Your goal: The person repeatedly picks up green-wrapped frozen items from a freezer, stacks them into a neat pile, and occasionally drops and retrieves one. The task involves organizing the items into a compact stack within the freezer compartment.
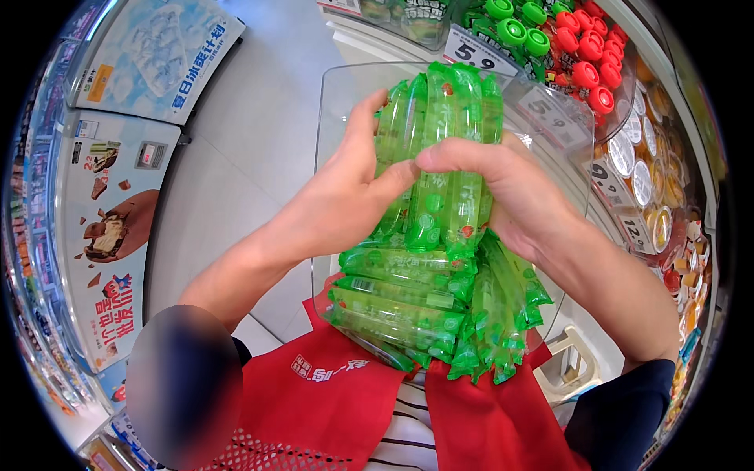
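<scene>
My left hand (347, 194) and my right hand (518, 182) grip a bundle of slim, green-wrapped packets (445, 118) from both sides. The packets hold something pale green and look like jelly sticks or ice pops. Both thumbs lie across the top of the bundle, their tips nearly touching; most of the fingers are hidden behind it. Under the bundle is a clear plastic bin (344, 79). More of the same packets (400, 312) lie in its near part, close to my red vest (330, 400). Some are stacked crosswise, while others (500, 300) fan out lengthwise at the right.
Chest freezers (112, 194) with printed panels line the left side, across a tiled floor (230, 135). At the upper right are green-capped pouches (512, 32), red-capped pouches (589, 53), price tags (471, 50) and lidded cups (624, 153). A beige plastic stool (568, 365) stands at lower right.
</scene>
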`<state>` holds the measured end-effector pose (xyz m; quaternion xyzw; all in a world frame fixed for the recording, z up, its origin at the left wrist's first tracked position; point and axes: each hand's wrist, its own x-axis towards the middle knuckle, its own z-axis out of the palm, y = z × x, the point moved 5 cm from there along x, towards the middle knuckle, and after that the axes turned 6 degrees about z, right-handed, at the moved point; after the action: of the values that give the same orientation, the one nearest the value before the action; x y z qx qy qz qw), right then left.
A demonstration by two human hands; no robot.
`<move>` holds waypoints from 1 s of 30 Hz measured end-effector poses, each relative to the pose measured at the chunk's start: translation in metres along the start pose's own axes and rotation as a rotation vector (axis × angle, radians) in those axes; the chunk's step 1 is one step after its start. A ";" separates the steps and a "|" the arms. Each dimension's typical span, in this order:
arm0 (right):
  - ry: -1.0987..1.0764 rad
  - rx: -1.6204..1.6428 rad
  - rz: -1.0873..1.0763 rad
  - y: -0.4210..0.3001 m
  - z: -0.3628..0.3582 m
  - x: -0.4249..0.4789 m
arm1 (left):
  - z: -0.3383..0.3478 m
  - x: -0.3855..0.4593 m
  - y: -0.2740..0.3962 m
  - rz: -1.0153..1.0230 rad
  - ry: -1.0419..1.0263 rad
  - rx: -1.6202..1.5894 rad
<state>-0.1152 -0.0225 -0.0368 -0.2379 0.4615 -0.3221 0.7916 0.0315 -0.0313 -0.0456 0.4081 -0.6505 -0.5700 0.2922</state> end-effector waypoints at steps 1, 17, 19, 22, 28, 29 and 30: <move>0.023 -0.032 -0.012 -0.001 0.000 0.001 | 0.000 -0.001 -0.002 0.050 0.024 0.056; 0.232 -0.501 -0.157 0.002 -0.031 0.005 | -0.024 -0.046 0.039 0.773 1.052 0.392; 0.185 -0.730 -0.220 -0.002 -0.032 0.003 | -0.066 -0.084 0.024 0.901 1.334 0.199; 0.180 -1.095 -0.307 -0.009 -0.032 -0.005 | -0.100 -0.063 -0.071 0.516 1.288 -0.096; 0.440 -1.308 -0.207 -0.008 -0.024 -0.016 | -0.134 -0.115 -0.292 -0.287 1.168 -0.003; 0.474 -1.293 -0.174 -0.008 -0.021 -0.017 | -0.135 -0.126 -0.328 -0.395 1.124 0.135; 0.511 -1.278 -0.141 -0.009 -0.020 -0.017 | -0.136 -0.135 -0.366 -0.500 1.070 0.270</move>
<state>-0.1415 -0.0177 -0.0300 -0.6037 0.7164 -0.0834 0.3396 0.2859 0.0107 -0.3679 0.8121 -0.3642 -0.2495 0.3816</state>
